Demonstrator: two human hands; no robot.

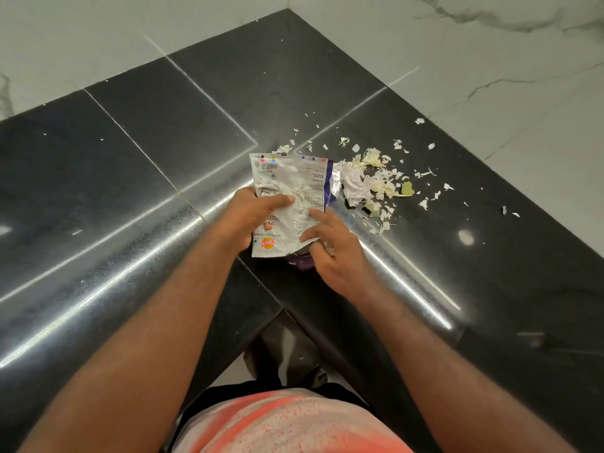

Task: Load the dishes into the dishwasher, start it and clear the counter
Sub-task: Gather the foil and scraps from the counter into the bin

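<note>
Counter (pixel 130 158) scraps (pixel 369 181) are lying in a loose heap on the black stone just right of a packet (pixel 287 178), with smaller flakes scattering out toward the wall (pixel 490 76). What the pale, crumpled bits are is hard to make out; some are looking like peel, some like paper. The packet is being held over the inner corner of the counter, its silver printed side facing up and the print reading upside down. Its mouth is not showing, so I cannot tell whether anything is sitting inside. A purple piece (pixel 304 264) is peeking out beneath its lower edge, mostly hidden by the packet and the right hand (pixel 333 253).

The left hand (pixel 248 217) is gripping the packet's left side, thumb lying across the face and fingers hidden behind it. The right hand is holding the lower right part, forefinger stretching along the face, thumb pressing near the bottom edge, other fingers curling underneath. Both forearms are reaching forward from a pink-and-white shirt (pixel 287 423), which is cut off at the bottom edge.
</note>
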